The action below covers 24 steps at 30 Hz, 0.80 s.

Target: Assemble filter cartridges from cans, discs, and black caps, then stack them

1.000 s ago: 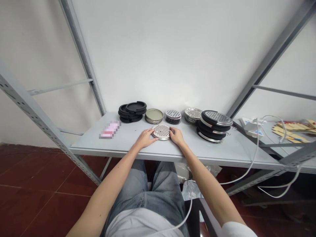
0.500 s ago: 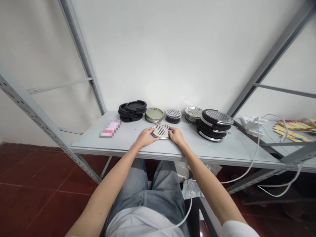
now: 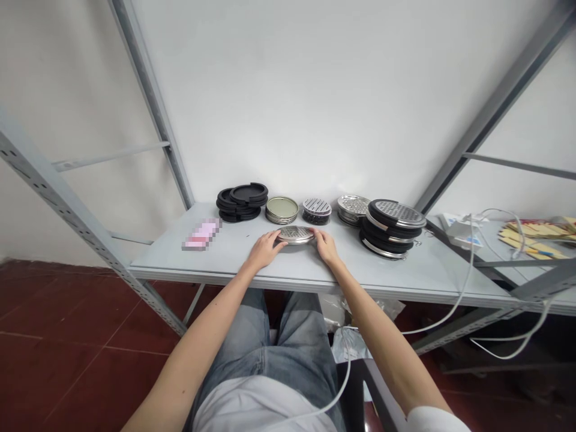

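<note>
Between my hands is a round perforated metal disc (image 3: 296,234) with a shiny rim, tilted with its near edge raised. My left hand (image 3: 265,250) grips its left edge, thumb at the front. On the opposite edge, the fingers of my right hand (image 3: 326,245) are closed. Behind the disc stand a stack of plain round metal discs (image 3: 282,208) and a short stack of slotted metal discs (image 3: 317,210). Farther right are shiny perforated metal discs (image 3: 353,207), then a taller pile of black rings fitted with metal discs (image 3: 393,225).
Black rings (image 3: 242,201) are piled at the back left of the grey table (image 3: 234,258). A blurred pink item (image 3: 202,234) lies at the left. Grey metal posts (image 3: 150,102) frame the table. A white cable (image 3: 465,276) hangs at the right, near yellow pieces (image 3: 531,237).
The perforated disc has tipped, its near edge lifting so that it shows more edge-on. My right hand has shifted slightly to the right with it.
</note>
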{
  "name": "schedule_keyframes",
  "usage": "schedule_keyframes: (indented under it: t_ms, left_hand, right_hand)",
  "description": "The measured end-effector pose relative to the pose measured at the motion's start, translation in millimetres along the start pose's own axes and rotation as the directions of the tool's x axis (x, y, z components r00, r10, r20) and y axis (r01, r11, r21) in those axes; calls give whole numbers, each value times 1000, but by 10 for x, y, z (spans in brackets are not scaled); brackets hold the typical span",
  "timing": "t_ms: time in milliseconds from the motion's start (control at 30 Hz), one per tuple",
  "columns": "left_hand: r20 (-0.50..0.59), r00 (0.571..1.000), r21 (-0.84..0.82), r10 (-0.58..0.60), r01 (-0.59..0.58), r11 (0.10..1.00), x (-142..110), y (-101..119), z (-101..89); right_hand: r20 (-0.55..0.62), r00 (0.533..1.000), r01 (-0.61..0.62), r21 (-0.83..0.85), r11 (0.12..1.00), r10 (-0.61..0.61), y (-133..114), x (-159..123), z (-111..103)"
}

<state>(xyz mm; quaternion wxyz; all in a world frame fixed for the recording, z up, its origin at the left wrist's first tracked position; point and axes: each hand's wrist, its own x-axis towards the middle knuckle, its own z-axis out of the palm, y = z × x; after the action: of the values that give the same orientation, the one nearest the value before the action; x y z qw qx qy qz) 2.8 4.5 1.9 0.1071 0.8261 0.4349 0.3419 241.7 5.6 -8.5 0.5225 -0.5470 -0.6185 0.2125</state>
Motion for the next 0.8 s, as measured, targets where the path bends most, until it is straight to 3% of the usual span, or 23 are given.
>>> schedule_keyframes:
  t_ms: [133,300,800]
  left_hand:
    - [-80,994,-44,-74,71,997,7,-22,-7]
    - [-115,987,-101,-116,105,989,13,-62,-2]
    - [-145,989,-132,18,-38,990,8,-14,-42]
  right_hand:
    - [16,996,87,57,995,-88,-50,-40,-8]
    - [10,978,208,-43,977,-207,-52,-66,34]
    - [-37,992,122,-57,991,-124,15,-33,25]
